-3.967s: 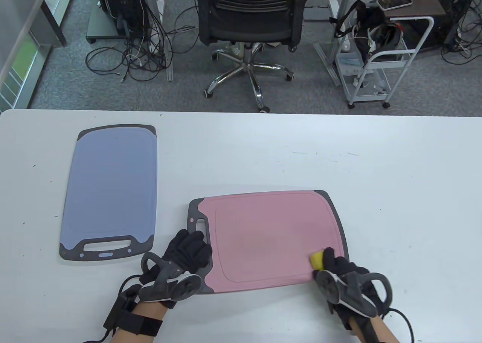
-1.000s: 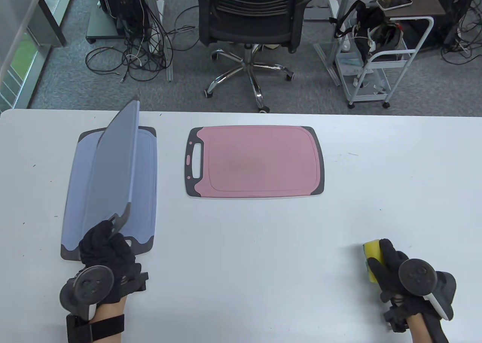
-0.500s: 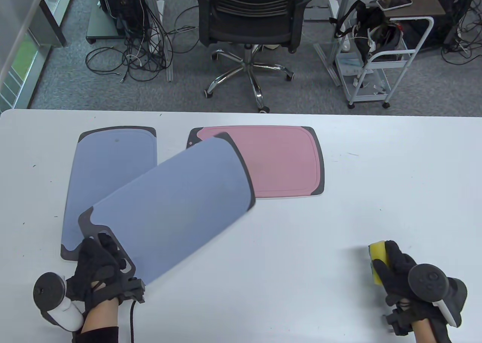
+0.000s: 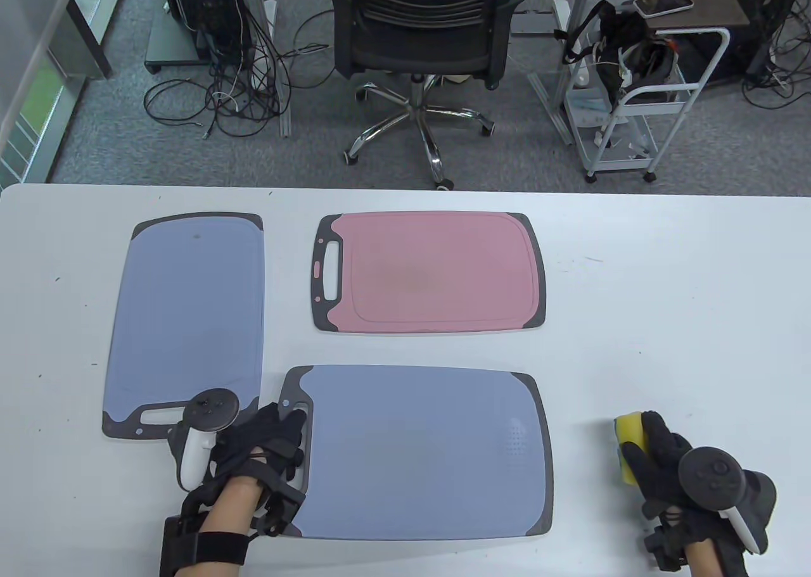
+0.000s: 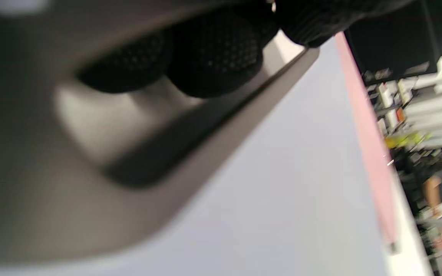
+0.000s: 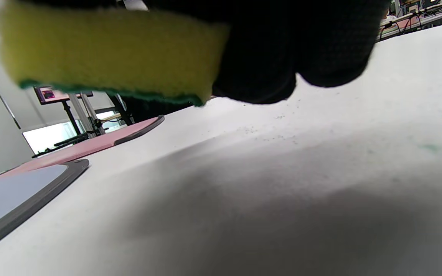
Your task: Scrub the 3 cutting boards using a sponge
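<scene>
Three cutting boards lie flat on the white table (image 4: 665, 298). A blue board (image 4: 187, 314) is at the left, a pink board (image 4: 437, 273) at the back middle, and a second blue board (image 4: 424, 453) at the front middle. My left hand (image 4: 272, 441) grips the grey handle end of that front board; in the left wrist view its fingertips (image 5: 213, 53) curl through the handle slot. My right hand (image 4: 659, 456) holds a yellow sponge (image 4: 630, 444) at the front right, just above the table; the sponge (image 6: 106, 57) shows a green underside.
Beyond the table's far edge stand an office chair (image 4: 421, 38), a white trolley (image 4: 640, 102) and floor cables (image 4: 222, 95). Bare table stretches to the right of the boards.
My left hand has swung the second blue board off the left board and laid it flat at the front middle. My right hand with the sponge has barely moved.
</scene>
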Action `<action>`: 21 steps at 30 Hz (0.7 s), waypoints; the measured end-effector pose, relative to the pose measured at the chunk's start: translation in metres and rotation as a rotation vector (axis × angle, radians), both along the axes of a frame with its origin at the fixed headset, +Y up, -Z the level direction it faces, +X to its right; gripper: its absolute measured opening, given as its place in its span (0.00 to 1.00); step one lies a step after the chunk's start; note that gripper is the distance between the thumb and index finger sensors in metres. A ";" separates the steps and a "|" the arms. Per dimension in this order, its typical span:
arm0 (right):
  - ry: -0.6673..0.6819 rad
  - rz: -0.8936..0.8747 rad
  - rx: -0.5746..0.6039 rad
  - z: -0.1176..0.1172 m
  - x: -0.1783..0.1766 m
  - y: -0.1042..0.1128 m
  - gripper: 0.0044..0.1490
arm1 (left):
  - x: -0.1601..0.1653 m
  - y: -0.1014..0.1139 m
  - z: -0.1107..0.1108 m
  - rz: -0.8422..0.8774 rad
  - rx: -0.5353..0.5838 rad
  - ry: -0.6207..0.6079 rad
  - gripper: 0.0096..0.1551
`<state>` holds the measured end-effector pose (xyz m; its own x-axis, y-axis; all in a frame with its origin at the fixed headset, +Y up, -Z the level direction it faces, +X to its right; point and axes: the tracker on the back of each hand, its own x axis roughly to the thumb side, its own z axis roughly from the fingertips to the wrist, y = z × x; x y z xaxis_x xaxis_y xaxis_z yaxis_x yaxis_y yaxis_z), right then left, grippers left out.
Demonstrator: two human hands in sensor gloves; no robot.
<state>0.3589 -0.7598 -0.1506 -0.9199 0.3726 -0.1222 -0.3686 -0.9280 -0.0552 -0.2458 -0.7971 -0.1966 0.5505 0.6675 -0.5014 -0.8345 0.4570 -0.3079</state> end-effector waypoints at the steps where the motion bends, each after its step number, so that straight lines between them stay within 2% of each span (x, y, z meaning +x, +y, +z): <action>1: -0.007 0.002 -0.009 -0.001 0.000 -0.002 0.46 | 0.002 -0.001 -0.005 -0.065 0.035 -0.031 0.35; 2: -0.010 0.000 -0.016 -0.002 0.001 -0.004 0.46 | 0.006 -0.003 -0.010 -0.054 -0.002 -0.029 0.34; 7: -0.019 0.035 -0.045 -0.008 0.001 -0.011 0.46 | 0.018 -0.020 -0.016 0.117 -0.016 -0.016 0.31; 14: -0.061 0.046 -0.093 -0.025 -0.002 -0.021 0.46 | 0.024 -0.019 -0.012 0.098 -0.007 -0.003 0.30; 17: -0.006 0.118 -0.081 -0.041 -0.036 -0.010 0.46 | 0.025 -0.020 -0.011 0.130 -0.008 0.031 0.30; 20: 0.104 0.200 -0.073 -0.066 -0.096 0.002 0.46 | 0.025 -0.021 -0.012 0.135 -0.001 0.045 0.30; 21: 0.164 0.213 -0.060 -0.077 -0.130 0.007 0.46 | 0.024 -0.021 -0.012 0.147 -0.001 0.044 0.31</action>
